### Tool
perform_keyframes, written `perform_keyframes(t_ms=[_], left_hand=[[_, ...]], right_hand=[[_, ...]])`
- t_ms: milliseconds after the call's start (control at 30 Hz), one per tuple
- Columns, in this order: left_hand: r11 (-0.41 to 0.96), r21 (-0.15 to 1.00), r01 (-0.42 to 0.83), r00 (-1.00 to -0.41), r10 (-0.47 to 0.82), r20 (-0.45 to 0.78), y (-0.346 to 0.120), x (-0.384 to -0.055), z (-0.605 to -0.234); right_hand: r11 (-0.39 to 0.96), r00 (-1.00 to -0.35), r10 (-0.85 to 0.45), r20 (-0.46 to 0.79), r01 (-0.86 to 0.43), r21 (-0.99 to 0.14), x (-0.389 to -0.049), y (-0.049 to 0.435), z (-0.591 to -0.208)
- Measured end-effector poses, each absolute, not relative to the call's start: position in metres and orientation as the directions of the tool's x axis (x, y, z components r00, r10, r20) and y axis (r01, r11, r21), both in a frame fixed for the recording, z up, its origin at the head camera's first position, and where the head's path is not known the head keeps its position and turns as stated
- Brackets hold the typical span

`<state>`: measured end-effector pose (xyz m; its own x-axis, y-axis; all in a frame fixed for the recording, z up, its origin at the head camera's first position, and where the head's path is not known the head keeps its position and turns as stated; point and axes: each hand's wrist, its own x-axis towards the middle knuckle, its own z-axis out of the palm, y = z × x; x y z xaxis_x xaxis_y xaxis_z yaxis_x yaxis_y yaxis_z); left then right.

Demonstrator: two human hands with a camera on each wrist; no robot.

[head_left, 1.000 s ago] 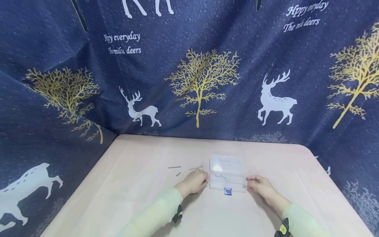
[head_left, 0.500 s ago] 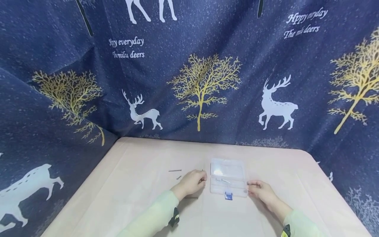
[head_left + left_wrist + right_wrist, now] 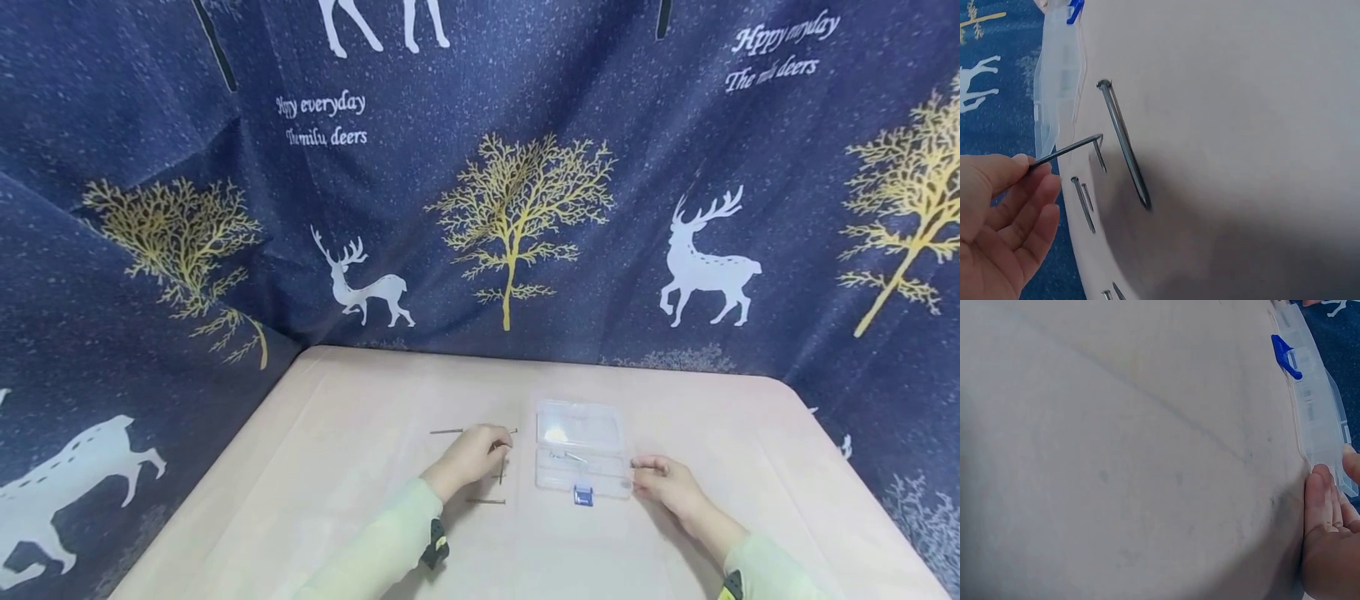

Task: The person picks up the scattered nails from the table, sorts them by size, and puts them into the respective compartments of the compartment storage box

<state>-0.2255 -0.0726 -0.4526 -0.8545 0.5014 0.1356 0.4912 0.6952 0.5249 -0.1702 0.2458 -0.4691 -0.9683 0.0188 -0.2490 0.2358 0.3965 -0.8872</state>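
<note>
Left hand (image 3: 469, 456), lower centre of head view, pinching nail (image 3: 1066, 150) between thumb and fingers. Right hand (image 3: 670, 490), lower right, resting straight fingers against clear box (image 3: 551, 480). Box lying right of lower centre.

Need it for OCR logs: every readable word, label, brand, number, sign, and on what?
"Hppy everyday": blue cloth, upper left.
"The milu deers": blue cloth, just below.
"Hppy e...day": blue cloth, upper right, middle creased.
"The ... deers": just below, middle creased.
Clear box: none legible.
Left wrist device: yellow mark, too small.
</note>
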Motion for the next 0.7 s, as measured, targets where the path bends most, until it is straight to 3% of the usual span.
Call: perform_keyframes(t_ms=[333, 700], left_hand=[[0.559, 0.721, 0.411, -0.884, 0.438, 0.165, -0.089, -0.226, -0.458], [0.299, 0.940, 0.164, -0.943, 0.328, 0.060, -0.091, -0.222, -0.461]], right_hand=[[0.404, -0.965, 0.026, -0.262, 0.250, -0.880, -0.170, 0.244, -0.471], [0.405, -0.965, 0.036, -0.261, 0.253, -0.879, -0.170, 0.244, -0.469]])
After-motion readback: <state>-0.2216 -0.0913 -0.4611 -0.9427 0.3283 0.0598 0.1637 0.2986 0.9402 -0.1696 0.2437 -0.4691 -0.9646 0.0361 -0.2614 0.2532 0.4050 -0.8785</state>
